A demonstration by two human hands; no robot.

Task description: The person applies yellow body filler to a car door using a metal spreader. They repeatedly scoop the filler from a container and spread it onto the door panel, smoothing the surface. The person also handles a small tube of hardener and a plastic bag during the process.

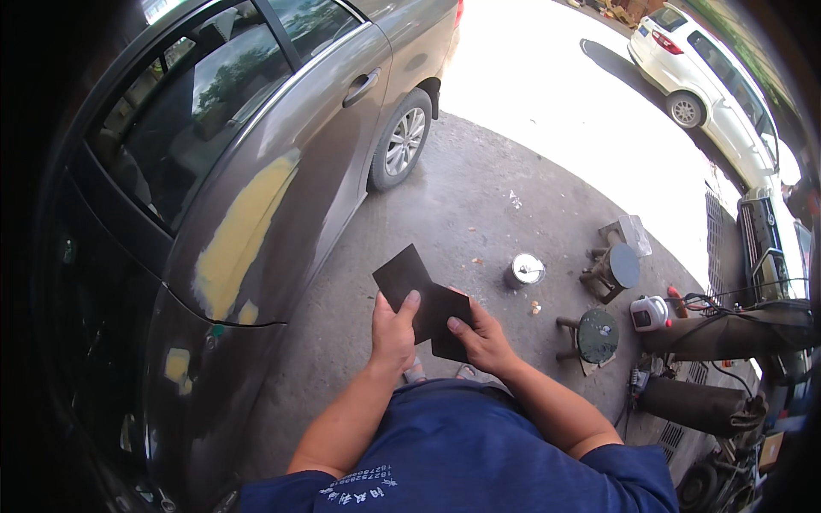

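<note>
My left hand point(392, 332) grips a dark brown sheet of sandpaper point(402, 275) with its thumb on top, the sheet's upper corner pointing up and away. My right hand point(481, 336) holds the other dark piece point(451, 321) from the right side, thumb pressed on its face. The two dark pieces meet between my hands, in front of my blue shirt. Just to the left stands a grey car point(282, 162) whose door carries yellow filler patches point(242, 232).
A small metal can point(524, 270) stands on the concrete floor beyond my hands. Two low round stools point(596, 335) point(617, 267), a white machine point(650, 313), cables and dark cylinders point(701, 406) lie to the right. A white car point(714, 85) is parked far right.
</note>
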